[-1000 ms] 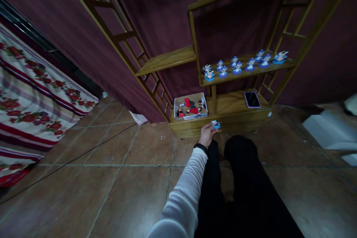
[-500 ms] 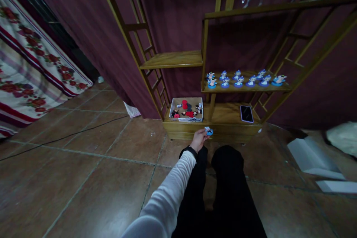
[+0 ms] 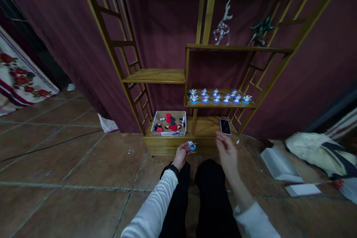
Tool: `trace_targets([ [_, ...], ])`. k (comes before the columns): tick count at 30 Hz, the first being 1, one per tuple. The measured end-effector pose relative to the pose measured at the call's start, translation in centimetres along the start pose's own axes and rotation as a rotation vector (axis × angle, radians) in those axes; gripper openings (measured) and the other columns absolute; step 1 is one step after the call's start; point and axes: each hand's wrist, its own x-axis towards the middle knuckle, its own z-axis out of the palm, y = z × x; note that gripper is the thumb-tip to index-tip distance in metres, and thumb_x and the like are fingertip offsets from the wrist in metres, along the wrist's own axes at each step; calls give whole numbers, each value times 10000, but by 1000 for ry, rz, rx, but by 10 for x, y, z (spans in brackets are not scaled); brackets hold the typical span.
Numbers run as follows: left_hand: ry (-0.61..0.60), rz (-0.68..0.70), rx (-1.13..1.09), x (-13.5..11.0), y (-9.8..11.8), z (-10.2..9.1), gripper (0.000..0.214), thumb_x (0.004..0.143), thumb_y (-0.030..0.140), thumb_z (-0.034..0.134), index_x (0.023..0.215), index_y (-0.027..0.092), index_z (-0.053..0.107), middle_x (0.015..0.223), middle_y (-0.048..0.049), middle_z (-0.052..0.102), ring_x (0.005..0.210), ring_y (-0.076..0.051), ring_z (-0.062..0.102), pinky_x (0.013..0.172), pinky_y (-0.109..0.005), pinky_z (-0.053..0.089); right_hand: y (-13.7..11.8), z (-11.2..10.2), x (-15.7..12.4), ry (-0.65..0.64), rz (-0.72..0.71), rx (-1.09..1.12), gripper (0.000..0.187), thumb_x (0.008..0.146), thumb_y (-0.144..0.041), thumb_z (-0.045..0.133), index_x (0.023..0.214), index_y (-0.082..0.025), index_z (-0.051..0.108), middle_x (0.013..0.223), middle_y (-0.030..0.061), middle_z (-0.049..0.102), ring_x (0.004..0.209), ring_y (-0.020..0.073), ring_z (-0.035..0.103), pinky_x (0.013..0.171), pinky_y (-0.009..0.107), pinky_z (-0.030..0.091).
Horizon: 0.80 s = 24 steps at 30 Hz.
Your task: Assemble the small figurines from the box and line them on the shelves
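Observation:
Between the fingertips of my left hand (image 3: 182,154) is a small figurine (image 3: 192,146) on a blue round base, held in front of the cabinet's lower edge. My right hand (image 3: 227,152) is raised in front of the shelf's right part, blurred, just below a phone (image 3: 225,126) lying on the bottom board. I cannot make out its fingers well enough to say whether they are open. A shallow cardboard box (image 3: 155,121) on the bottom board at left holds several red, black and white figurines. Several blue and white figurines (image 3: 216,98) stand in two rows on the shelf above the phone.
The wooden display shelf (image 3: 156,76) stands before a dark red curtain (image 3: 164,11). A clear deer figure (image 3: 222,29) and a dark green ornament (image 3: 261,31) stand on its upper board. White packaging (image 3: 280,163) and a cream bag (image 3: 315,150) lie on the floor at right.
My right hand has come into view at the right. The view has turned right and upward, showing more of the upper shelf. My left hand still holds the figurine.

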Motion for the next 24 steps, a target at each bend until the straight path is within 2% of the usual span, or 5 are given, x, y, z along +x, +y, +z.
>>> trace_targets([
  [4,1,17,24,-1,1,2,192,671,57,659,842,140,633,746,-38,669,625,-94,607,594,-191,478,39,31,-11,-181,88,1,311,810,-279,520,1108,-249,604,1117,86,574,1030,217,553,877,361,463],
  [9,-12,5,36,-3,1,5,171,659,82,682,814,132,631,700,-36,653,611,-97,606,621,-210,468,81,56,-14,-228,218,-17,342,752,-265,558,1088,-236,611,1056,64,612,912,193,601,842,345,478],
  [16,-80,0,51,2,-4,5,224,599,148,731,811,120,667,717,-57,674,627,-107,604,628,-222,449,85,62,-9,-263,172,-57,224,738,-226,563,940,-226,660,948,50,667,887,192,620,826,331,472],
  [21,-168,-32,46,2,-4,6,310,558,177,763,851,118,684,771,-75,695,690,-132,623,686,-245,458,89,65,-10,-211,281,0,191,720,-251,563,884,-216,654,885,32,684,836,195,629,768,331,493],
  [24,-180,-21,42,1,-4,8,348,527,169,780,859,118,689,765,-71,699,702,-138,627,709,-249,455,92,66,-10,-198,338,54,193,705,-280,573,867,-214,652,873,25,687,802,192,630,724,322,504],
])
